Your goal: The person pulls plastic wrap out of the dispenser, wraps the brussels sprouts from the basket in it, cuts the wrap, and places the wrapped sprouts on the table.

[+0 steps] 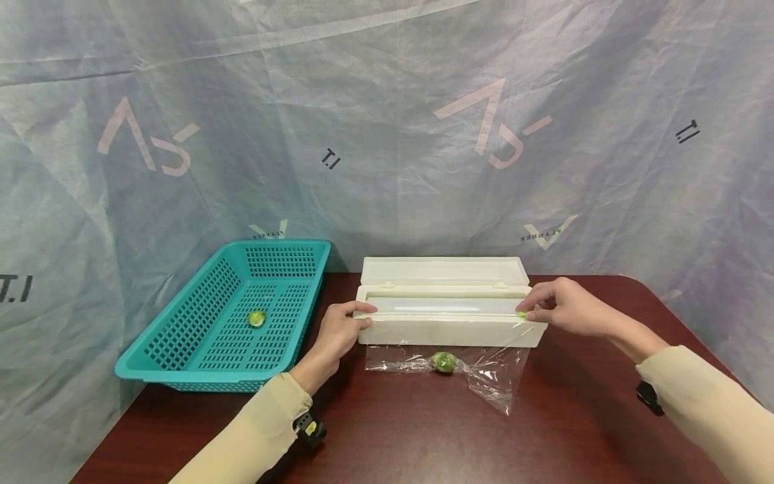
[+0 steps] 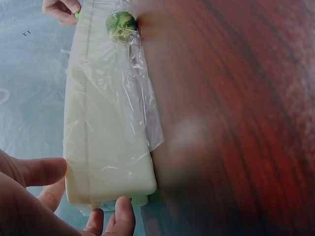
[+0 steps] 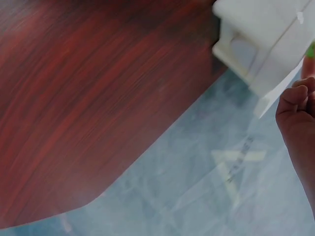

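1. The film (image 1: 497, 384) drapes over the front of the box (image 1: 447, 332) towards the worktop (image 1: 580, 430), with a green ball (image 1: 443, 362) wrapped in it, just in front of the box.
2. The left hand (image 1: 334, 334) grips the box's left end; the right hand (image 1: 571, 308) pinches the green slider (image 1: 521, 314) near the right end.
3. The film looks light, limp and clingy, prone to creasing or tearing; its lower corners seem the best hold.
4. The ball is probably light and firm, slick through the film; take it round its sides.
5. The box seems stiff and might slide unless steadied at its ends.
6. The open lid (image 1: 444, 270) and hanging sheet (image 1: 387, 134) limit rearward room; the basket (image 1: 205, 376) limits the left. More room lies in front and rightward, up to the worktop's edge.
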Available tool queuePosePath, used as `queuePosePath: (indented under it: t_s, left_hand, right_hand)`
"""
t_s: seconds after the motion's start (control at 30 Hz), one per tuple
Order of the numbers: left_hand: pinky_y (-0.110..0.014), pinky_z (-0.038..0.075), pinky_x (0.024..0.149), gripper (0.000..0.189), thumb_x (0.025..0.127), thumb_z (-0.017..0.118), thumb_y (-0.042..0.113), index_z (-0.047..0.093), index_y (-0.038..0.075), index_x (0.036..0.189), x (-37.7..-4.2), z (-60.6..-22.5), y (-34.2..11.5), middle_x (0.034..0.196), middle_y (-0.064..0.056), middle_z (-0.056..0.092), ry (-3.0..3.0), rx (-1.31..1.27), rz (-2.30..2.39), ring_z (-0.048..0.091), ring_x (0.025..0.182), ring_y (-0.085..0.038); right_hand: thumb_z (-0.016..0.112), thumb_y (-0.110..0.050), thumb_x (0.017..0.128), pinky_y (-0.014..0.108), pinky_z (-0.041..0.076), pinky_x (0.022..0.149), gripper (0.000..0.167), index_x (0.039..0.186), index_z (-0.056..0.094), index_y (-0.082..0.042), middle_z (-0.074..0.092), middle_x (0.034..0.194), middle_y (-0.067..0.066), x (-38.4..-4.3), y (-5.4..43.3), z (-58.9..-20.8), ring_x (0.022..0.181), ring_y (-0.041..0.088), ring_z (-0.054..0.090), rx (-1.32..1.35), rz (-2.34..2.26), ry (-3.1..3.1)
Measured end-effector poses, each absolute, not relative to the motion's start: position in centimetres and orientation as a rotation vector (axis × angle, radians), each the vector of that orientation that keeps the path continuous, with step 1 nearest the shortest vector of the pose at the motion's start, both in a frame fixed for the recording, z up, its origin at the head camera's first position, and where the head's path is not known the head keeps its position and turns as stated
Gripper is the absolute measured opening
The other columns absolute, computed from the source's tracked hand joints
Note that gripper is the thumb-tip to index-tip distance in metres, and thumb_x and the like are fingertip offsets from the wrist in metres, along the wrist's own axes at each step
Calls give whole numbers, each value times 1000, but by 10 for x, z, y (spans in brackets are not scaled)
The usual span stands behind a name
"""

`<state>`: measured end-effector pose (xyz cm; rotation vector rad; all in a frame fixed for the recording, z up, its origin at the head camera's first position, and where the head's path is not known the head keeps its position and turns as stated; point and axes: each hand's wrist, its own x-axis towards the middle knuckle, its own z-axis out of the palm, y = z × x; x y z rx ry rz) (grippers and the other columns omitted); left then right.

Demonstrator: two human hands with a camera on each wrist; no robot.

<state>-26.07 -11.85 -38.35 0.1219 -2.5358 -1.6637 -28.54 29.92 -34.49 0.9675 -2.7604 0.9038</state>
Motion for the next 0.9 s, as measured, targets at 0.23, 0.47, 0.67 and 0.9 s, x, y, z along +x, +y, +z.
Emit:
queuePosePath:
  t_s: [0.23, 0.47, 0.67, 0.9]
  left_hand:
    - [-48, 49, 97, 17, 94, 70, 3, 82, 9, 106, -260, -384, -119, 136, -17, 64, -2550, 140, -1655, 60, 113, -32]
    - [-48, 50, 96, 18, 95, 70, 3, 81, 8, 106, -260, -383, -119, 137, -17, 63, -2557, 127, -1655, 60, 111, -32]
    - [-46, 49, 96, 17, 94, 70, 4, 82, 9, 107, -258, -382, -119, 136, -17, 64, -2546, 135, -1670, 60, 112, -32]
    - [-47, 48, 96, 20, 94, 69, 5, 80, 8, 110, -257, -382, -118, 134, -18, 64, -2528, 145, -1703, 59, 113, -32]
  right_hand:
    - [80, -1, 90, 27, 51, 69, 20, 101, 84, -18, 75, 99, -9, -285, 312, -347, 82, 6, 62, 981, 877, -2742]
    - [82, -1, 89, 26, 50, 68, 20, 100, 84, -18, 75, 98, -9, -282, 324, -347, 86, 7, 66, 979, 852, -2714]
    - [80, 3, 89, 22, 50, 70, 19, 102, 83, -11, 75, 99, -4, -280, 324, -353, 86, 7, 66, 969, 923, -2666]
    - [78, 3, 91, 20, 53, 69, 18, 106, 82, -4, 76, 102, 6, -269, 322, -363, 83, 6, 68, 843, 990, -2612]
